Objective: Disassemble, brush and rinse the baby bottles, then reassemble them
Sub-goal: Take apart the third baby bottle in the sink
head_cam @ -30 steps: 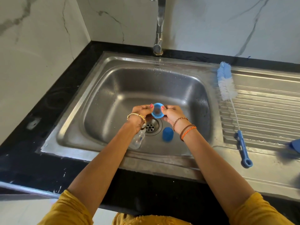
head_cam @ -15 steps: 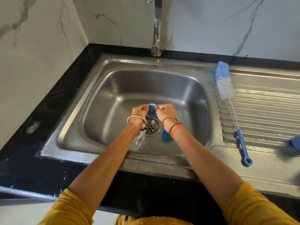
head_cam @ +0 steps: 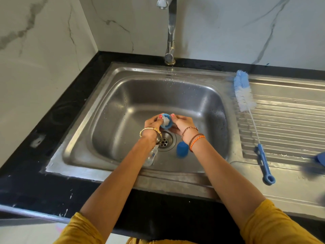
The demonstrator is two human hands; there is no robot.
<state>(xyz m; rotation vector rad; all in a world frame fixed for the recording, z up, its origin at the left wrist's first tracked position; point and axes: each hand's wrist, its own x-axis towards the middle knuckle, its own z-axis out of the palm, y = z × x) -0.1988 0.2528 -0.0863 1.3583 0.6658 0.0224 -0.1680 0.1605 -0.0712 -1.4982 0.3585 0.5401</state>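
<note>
Over the drain of the steel sink [head_cam: 112, 110], both my hands hold a blue bottle collar ring [head_cam: 167, 126] with a clear teat [head_cam: 165, 120] in it. My left hand [head_cam: 153, 124] pinches the teat with thumb and fingers. My right hand [head_cam: 182, 125] grips the ring from the right side. A clear bottle body [head_cam: 151, 156] lies on the sink floor under my left wrist, partly hidden. A blue cap [head_cam: 182, 149] lies on the sink floor beside my right wrist.
A blue and white bottle brush [head_cam: 246, 95] with a blue handle lies on the ribbed drainboard [head_cam: 288, 124] to the right. A blue object [head_cam: 321, 158] shows at the right edge. The tap [head_cam: 169, 29] stands behind the sink, with no water running. Black counter surrounds the sink.
The ring has tilted in my hands, and the clear teat now shows at its top under my left fingers. My hands stayed over the drain.
</note>
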